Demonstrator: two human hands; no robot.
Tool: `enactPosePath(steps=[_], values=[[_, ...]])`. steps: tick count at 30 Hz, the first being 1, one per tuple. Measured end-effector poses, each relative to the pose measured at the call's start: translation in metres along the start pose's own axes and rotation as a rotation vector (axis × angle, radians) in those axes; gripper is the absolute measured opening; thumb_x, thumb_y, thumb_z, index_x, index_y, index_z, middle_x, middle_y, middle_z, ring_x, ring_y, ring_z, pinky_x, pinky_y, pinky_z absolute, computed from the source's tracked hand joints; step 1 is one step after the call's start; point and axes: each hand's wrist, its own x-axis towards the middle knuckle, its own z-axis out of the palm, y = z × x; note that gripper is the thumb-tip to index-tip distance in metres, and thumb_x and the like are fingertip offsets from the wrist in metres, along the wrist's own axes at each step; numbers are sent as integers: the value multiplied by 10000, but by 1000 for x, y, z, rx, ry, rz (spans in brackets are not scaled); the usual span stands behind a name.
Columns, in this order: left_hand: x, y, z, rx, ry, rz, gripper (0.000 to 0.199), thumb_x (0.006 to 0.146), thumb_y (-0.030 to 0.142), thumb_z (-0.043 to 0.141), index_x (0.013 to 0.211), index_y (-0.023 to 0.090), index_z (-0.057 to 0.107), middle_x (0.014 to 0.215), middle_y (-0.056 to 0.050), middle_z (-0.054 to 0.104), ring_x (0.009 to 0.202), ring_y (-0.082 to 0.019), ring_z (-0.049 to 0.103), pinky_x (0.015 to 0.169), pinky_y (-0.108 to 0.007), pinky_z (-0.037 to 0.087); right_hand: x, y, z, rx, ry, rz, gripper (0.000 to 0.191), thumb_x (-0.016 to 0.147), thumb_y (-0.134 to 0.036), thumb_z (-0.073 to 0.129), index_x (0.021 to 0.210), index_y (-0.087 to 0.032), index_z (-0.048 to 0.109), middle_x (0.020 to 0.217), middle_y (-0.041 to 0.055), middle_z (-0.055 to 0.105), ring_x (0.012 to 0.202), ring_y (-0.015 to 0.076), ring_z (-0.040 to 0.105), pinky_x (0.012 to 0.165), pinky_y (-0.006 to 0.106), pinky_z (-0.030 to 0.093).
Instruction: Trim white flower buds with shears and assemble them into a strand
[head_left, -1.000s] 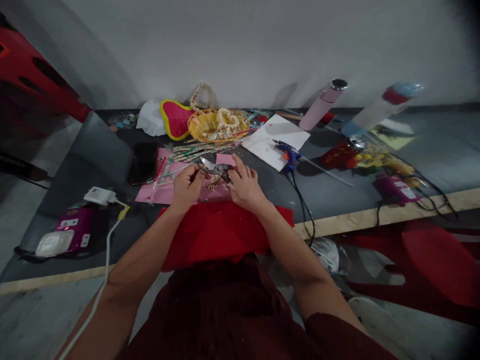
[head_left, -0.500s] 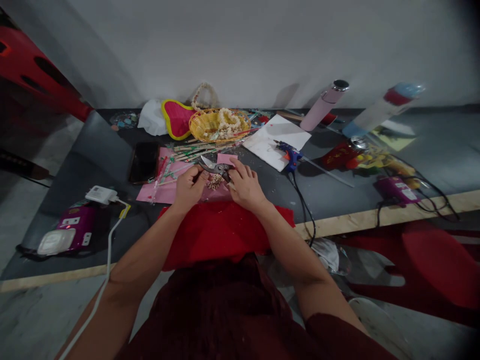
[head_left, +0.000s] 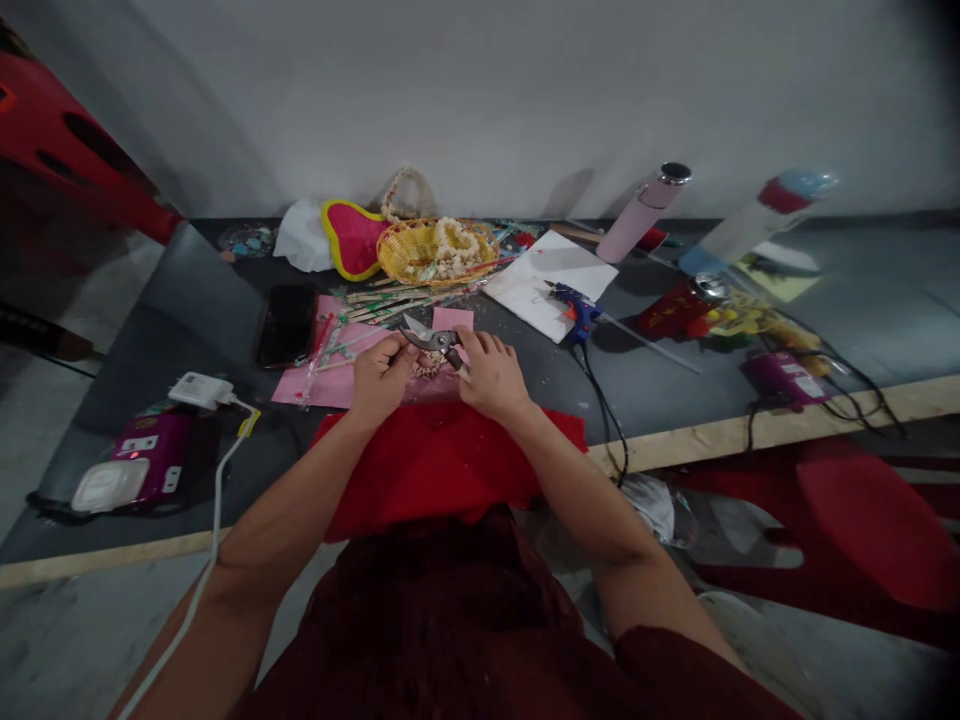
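Observation:
Pruning shears [head_left: 441,341] are held in my right hand [head_left: 491,375], its fingers wrapped round the handles, with the blades parted and pointing left. My left hand [head_left: 381,377] is pinched close by the blade tips; what it holds is too small to make out. Below the shears a beaded piece [head_left: 429,365] shows partly between my hands. Pink paper [head_left: 330,388] lies under the work, and a small pink square [head_left: 452,318] is just beyond the shears. Red cloth [head_left: 442,470] spreads at the table edge below my hands.
Behind my hands are thin sticks [head_left: 390,300] and a yellow basket [head_left: 401,250]. A phone [head_left: 288,325] lies left. To the right are a blue glue gun [head_left: 577,311] on white paper [head_left: 536,285], a pink flask [head_left: 641,215] and a red can [head_left: 679,308]. Cords cross both sides.
My right hand has shifted slightly on the shears, its index finger now bent in closer to the handles. My left hand stays nearly in place.

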Motion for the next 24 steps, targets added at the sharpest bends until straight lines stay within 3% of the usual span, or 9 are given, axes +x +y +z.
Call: enactPosePath(steps=[11,18,24], values=[[2,-10,2,-170,-30,-102,259,838,381,576,691,174,630,621,-23,650,562,-115,555,488,-221,398,2,3,-2,5,-26,-4,536,870,-268,443,1396,-196,372,1246,156,557,1098,312,506,858,434,430],[6,-8,-2,-319,-144,-185,291,799,401,618,656,147,616,584,-20,638,383,-42,304,390,-204,194,3,8,-2,30,-54,-34,656,841,-271,468,1466,-208,279,1329,141,505,1160,311,458,884,442,421],[7,-7,-3,-425,-189,-255,278,776,373,650,641,139,587,544,-10,615,371,-29,305,389,-187,182,3,12,-1,56,-51,-33,679,831,-281,473,1472,-216,260,1326,121,500,1158,295,452,878,426,428]])
